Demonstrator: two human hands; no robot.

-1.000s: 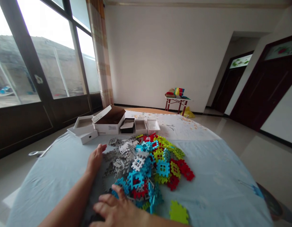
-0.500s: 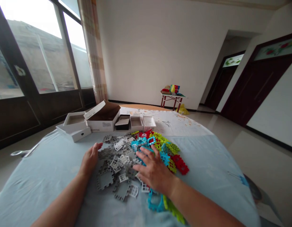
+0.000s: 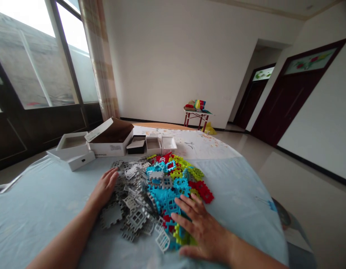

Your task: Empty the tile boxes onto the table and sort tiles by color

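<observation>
Fingers of right hand point(image 3: 202, 228) splayed over heap point(image 3: 161, 196) at 4 o'clock; left hand's point(image 3: 104, 185) extended, close together, beside grey pieces point(image 3: 111, 215) at 9. Colour grouping looks partial: grey-blue overlap unresolved; red point(image 3: 205, 192) and green point(image 3: 195, 173) pieces intermixed, 1–5.

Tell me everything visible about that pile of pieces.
The pile is a loose mix of flat, plastic-looking pieces, many toothed, some window-like: gray and white mostly left, blue central, green and red mostly right. It lies on the blue tablecloth, the left hand at its left edge, the right hand spread over its near right part.
</observation>
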